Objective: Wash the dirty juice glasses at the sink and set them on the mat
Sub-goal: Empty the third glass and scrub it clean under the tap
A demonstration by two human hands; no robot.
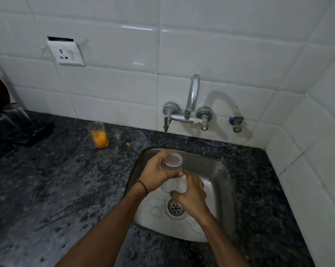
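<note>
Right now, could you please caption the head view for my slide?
Over the sink, left hand and right hand hold a clear glass; a juice glass waits on the counter.

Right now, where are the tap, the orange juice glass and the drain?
tap (193, 93), head view, on the curved spout.
orange juice glass (100, 139), head view, on its juice-filled lower half.
drain (175, 207), head view, on its middle holes.

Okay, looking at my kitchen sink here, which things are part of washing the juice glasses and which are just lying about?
Part of the job:
clear glass, gripped by left hand and right hand
sink
tap
juice-stained glass
mat with two glasses on it

Just lying about:
wall socket
blue valve
orange blob on the counter
</note>
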